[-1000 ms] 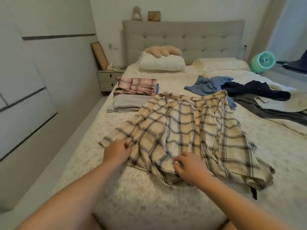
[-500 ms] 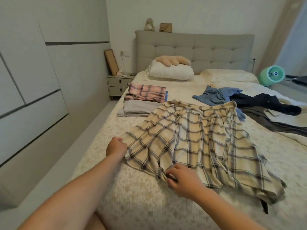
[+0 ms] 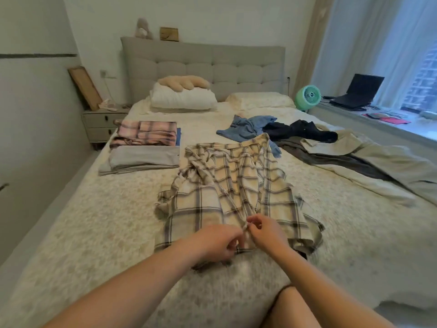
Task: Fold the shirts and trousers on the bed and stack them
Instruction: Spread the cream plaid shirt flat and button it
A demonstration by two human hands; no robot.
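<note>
The fingers (image 3: 233,242) of the left hand (image 3: 216,242) curl around the near hem of the cream-and-brown plaid shirt (image 3: 234,192), and the right hand (image 3: 264,233) pinches the same edge just beside it, the two hands almost touching. Gripping the hem at its middle probably serves to line up the front edges, so the shirt can lie flat for folding. It lies spread but rumpled on the pale patterned bed (image 3: 99,223), collar at the far end. To the far left lie a folded grey garment (image 3: 144,159) and, just beyond it, a folded pink plaid garment (image 3: 146,134), set apart as finished work. To the far right, a loose blue garment (image 3: 248,129), a dark navy garment (image 3: 300,131) and beige trousers (image 3: 378,159) lie in a heap, apparently waiting unfolded.
</note>
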